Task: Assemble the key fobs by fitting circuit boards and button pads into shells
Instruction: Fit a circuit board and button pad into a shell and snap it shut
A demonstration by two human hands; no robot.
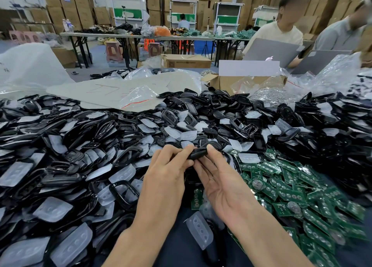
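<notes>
A black key fob shell (198,153) is held edge-on above the table's middle, between both hands. My left hand (168,170) pinches its left end with curled fingers and thumb. My right hand (219,184), palm up, grips its right end between thumb and fingertips. What sits inside the shell is hidden. Black shells and frames (124,192) mixed with translucent button pads (199,229) cover the table left and ahead. Green circuit boards (291,194) lie heaped at the right.
A cardboard box (247,81) with clear bags stands behind the pile, a flat plastic bag (112,91) to its left. Two people with laptops (269,51) sit across at the back right. Farther tables, stools and stacked cartons fill the room.
</notes>
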